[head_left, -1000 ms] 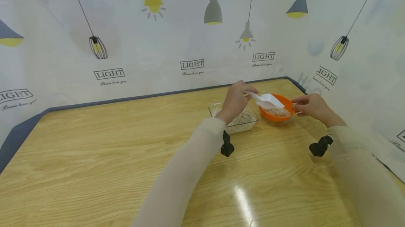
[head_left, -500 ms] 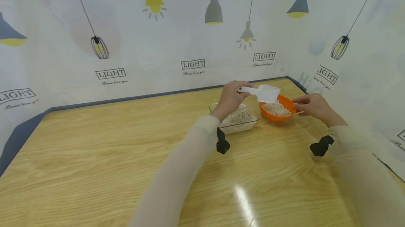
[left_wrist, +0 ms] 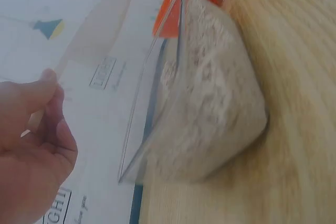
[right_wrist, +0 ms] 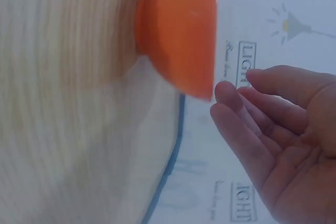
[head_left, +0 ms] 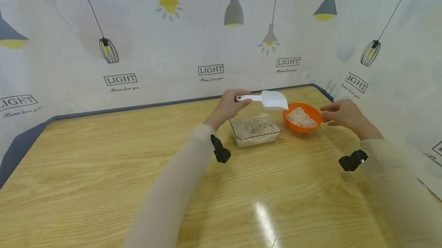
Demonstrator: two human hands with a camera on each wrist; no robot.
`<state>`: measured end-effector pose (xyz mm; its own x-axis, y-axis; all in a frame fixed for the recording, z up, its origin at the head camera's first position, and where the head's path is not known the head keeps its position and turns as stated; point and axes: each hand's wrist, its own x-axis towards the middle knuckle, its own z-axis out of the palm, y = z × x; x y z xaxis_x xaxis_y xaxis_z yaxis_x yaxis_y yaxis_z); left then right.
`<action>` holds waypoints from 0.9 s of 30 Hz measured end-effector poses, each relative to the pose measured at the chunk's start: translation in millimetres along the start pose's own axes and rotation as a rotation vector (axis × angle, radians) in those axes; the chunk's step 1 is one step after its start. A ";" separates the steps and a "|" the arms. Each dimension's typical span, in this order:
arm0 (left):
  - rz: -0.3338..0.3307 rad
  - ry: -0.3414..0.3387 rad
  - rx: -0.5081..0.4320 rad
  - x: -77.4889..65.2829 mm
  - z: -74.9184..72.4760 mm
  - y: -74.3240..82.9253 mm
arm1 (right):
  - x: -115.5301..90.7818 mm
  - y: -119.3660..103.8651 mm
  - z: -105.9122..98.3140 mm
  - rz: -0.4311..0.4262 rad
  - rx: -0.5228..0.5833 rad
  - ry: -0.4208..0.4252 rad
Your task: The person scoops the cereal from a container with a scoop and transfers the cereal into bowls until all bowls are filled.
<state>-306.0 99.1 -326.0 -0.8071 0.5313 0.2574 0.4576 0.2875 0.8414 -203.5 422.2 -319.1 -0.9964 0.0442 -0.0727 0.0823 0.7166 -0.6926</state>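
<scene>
My left hand (head_left: 226, 106) pinches the handle of a white plastic scoop (head_left: 274, 100). The scoop's blade points right, above the gap between a glass container and an orange bowl; no flakes show on it. Pale oat-like flakes (head_left: 255, 125) fill the rectangular glass container (head_left: 259, 140), which stands below the left hand. More flakes (head_left: 301, 117) lie in the orange bowl (head_left: 299, 129), just right of the container. At the bowl's right rim is my right hand (head_left: 342, 115), fingers loosely bent. In the right wrist view, its fingertips (right_wrist: 226, 95) stand slightly apart from the bowl (right_wrist: 181, 30).
The wooden table (head_left: 121, 171) spreads left and in front of the container. Behind and to the right rises a backdrop (head_left: 193, 40) printed with lamps, close to the bowl and the right hand. Black wrist cameras sit on both wrists.
The scoop tipped over the bowl, then moved left with my left hand, away from above the bowl. More flakes show in the bowl. My right hand, earlier at the rim, has eased slightly off it.
</scene>
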 end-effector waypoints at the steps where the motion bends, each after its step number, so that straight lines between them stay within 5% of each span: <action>1: -0.011 -0.005 -0.002 -2.0 -5.3 -2.0 | -0.7 -5.3 1.7 -0.011 -0.006 -0.006; 12: -0.095 -0.060 0.040 -22.2 -45.1 -8.5 | -1.1 -50.4 35.3 -0.154 -0.088 -0.050; 19: -0.131 -0.079 0.040 -26.8 -48.5 -14.5 | 0.1 -63.6 56.9 -0.231 -0.152 -0.052; 27: -0.096 -0.107 0.137 -31.0 -51.6 -16.2 | 5.8 -66.6 74.8 -0.217 -0.060 -0.125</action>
<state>-307.7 36.9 -323.1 -0.8084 0.5761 0.1208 0.4326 0.4425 0.7855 -213.1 322.7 -327.1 -0.9799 -0.1989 -0.0178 -0.1383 0.7403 -0.6579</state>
